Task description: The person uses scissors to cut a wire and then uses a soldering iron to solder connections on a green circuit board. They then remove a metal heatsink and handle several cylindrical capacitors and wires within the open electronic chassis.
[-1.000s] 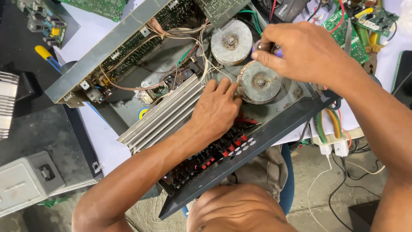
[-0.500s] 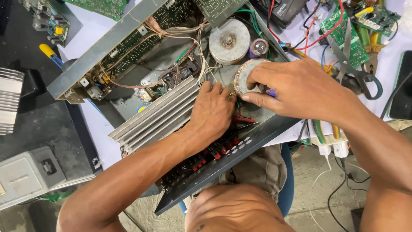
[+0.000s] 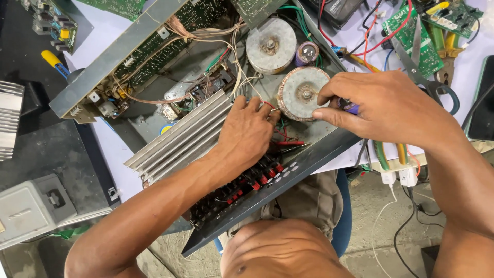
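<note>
The left hand point(image 3: 250, 135) lies inside an open amplifier point(image 3: 206, 108), palm down, just right of the ribbed heat sink point(image 3: 177, 140). Its fingertips pinch thin wires point(image 3: 272, 108) beside the lower coil point(image 3: 302, 93), so this grip is closed on the wires. The right hand point(image 3: 383, 105) comes from the right side and holds a small tool with a purple handle point(image 3: 350, 106); the thumb and fingers are clamped on it. The tip of the tool is hidden under the fingers, near the edge of the lower coil. A second round coil point(image 3: 271, 46) stands above it, and a small capacitor point(image 3: 307, 53) is just beside both.

The amplifier sits tilted on a pale surface point(image 3: 100, 31). Its front panel point(image 3: 288, 177) with red switches hangs over the near edge, above the person's lap. At the top right of the surface there are green circuit boards point(image 3: 419, 38), scissors point(image 3: 424, 72) and tangled coloured cables. A screwdriver with a yellow handle point(image 3: 51, 59) lies at the left edge. Further left, a dark case point(image 3: 46, 154) carries a grey box point(image 3: 31, 208). Below the surface the floor point(image 3: 381, 226) is rough concrete, and white plugs point(image 3: 399, 177) with cords hang down to it at the right.
</note>
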